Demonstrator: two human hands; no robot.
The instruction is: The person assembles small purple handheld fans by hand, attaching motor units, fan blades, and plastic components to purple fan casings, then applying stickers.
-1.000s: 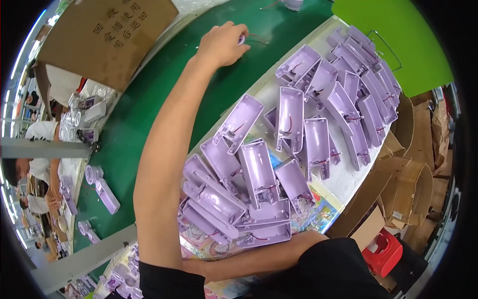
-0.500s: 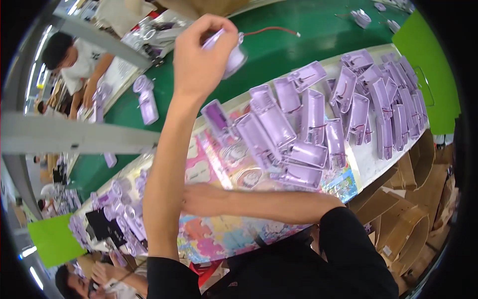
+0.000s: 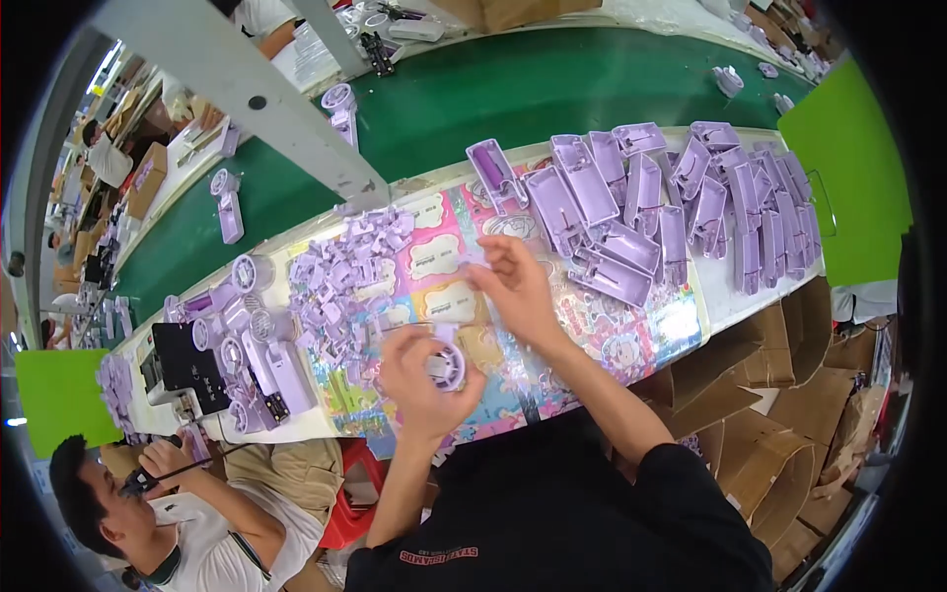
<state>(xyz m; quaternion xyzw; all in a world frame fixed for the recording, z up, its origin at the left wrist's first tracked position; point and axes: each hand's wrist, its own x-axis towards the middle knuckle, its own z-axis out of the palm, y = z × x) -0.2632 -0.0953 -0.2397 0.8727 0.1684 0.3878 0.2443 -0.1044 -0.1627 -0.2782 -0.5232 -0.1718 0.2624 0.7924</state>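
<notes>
My left hand (image 3: 422, 387) is wrapped round a lilac fan head (image 3: 447, 367), a round plastic housing whose spoked, open side shows. To its right, my right hand (image 3: 515, 296) hovers over the colourful printed mat (image 3: 582, 340), thumb and forefinger drawn together at a small lilac plastic piece (image 3: 473, 259), which is blurred. A heap of small lilac plastic parts (image 3: 345, 271) lies left of my hands. Beyond my right hand, several lilac handle shells (image 3: 592, 192) lie hollow side up, some with thin red wires.
A green conveyor belt (image 3: 513, 94) runs along the far side, carrying some lilac assemblies. A grey metal post (image 3: 247, 99) slants across the upper left. Assembled lilac fans (image 3: 271, 370) and a black box (image 3: 187, 367) stand at left. A co-worker (image 3: 168, 513) sits lower left; cardboard boxes (image 3: 769, 444) stand at right.
My left hand has come back from over the belt to the mat with the fan head. My right hand has moved out from under the left arm, and the view has shifted left.
</notes>
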